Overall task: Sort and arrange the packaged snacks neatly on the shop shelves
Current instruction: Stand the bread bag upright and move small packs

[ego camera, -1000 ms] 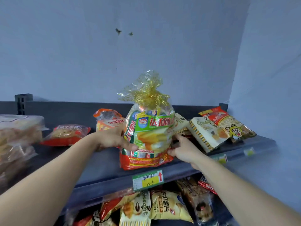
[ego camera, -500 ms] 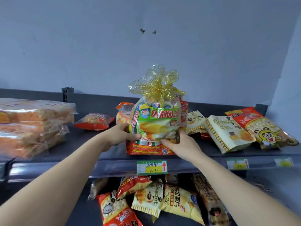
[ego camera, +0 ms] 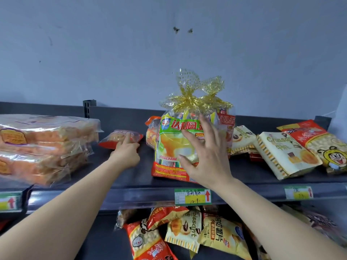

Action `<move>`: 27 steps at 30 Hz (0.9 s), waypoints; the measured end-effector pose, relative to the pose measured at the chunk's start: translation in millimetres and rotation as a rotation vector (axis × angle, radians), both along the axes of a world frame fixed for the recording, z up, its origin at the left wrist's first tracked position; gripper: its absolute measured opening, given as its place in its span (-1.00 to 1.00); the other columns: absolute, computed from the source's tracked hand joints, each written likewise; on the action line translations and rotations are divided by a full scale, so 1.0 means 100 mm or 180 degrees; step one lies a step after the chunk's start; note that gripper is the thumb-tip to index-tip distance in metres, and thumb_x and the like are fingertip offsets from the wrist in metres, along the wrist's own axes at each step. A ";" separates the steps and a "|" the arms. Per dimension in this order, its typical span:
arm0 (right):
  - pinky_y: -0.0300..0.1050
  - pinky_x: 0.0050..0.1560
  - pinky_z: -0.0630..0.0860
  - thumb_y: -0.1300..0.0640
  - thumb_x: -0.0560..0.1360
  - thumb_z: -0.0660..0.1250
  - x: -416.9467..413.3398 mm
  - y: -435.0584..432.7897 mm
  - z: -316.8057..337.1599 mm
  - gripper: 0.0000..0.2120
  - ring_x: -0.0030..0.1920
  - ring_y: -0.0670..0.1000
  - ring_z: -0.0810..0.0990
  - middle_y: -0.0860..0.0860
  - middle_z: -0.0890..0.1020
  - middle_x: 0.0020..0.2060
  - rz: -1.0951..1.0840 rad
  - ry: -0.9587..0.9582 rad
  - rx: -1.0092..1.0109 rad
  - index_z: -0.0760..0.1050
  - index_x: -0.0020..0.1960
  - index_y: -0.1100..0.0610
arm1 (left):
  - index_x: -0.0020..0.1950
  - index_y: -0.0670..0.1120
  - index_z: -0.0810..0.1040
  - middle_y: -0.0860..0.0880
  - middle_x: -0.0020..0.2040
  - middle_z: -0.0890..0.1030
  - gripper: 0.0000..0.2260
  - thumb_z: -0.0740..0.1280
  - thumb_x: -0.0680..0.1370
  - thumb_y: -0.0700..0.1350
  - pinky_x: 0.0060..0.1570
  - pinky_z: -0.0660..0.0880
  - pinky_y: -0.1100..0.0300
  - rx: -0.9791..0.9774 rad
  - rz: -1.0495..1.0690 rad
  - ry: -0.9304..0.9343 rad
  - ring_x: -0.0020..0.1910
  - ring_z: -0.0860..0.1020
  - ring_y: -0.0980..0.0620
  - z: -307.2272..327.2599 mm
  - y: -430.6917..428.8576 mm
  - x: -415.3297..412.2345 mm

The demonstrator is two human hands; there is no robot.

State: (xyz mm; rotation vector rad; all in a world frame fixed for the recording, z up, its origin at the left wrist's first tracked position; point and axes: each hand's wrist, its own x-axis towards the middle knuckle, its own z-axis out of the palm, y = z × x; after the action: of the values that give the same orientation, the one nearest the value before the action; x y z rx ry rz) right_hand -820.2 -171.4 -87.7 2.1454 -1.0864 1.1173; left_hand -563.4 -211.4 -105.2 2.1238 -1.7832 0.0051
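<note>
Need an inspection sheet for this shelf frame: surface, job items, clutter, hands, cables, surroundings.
Surface: dark shelf, bare patches between packs; price tag on its front edge.
Job's things: gift bag with gold bow, upright mid-shelf; small red pack lying to its left; bread packs stacked far left; croissant pack and red bee-cartoon pack lying askew at right.
Clutter: loose snack packs jumbled on the lower shelf.
Hands: left hand has its forefinger on the small red pack, grip unclear; right hand open, fingers spread on the gift bag's front.
Cables: nothing seen.
Surroundings: pale wall with two dark marks.
</note>
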 end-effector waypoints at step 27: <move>0.03 0.45 0.11 -0.17 0.42 0.37 0.05 -0.09 0.01 -0.51 0.50 0.10 0.15 0.09 0.23 0.49 0.0551 -0.0572 0.0366 0.52 0.29 0.01 | -0.32 -0.16 0.50 -0.05 -0.19 0.48 -0.84 0.21 0.32 -0.38 -0.23 0.17 0.19 -0.3672 -0.0787 0.0655 -0.13 0.34 -0.03 0.80 0.53 -0.33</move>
State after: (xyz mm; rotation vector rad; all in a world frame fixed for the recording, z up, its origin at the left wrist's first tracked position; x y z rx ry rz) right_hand -815.2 -180.2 -87.2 2.3001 -1.0820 1.3797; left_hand -596.0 -158.1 -25.3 1.0318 -1.3583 0.5757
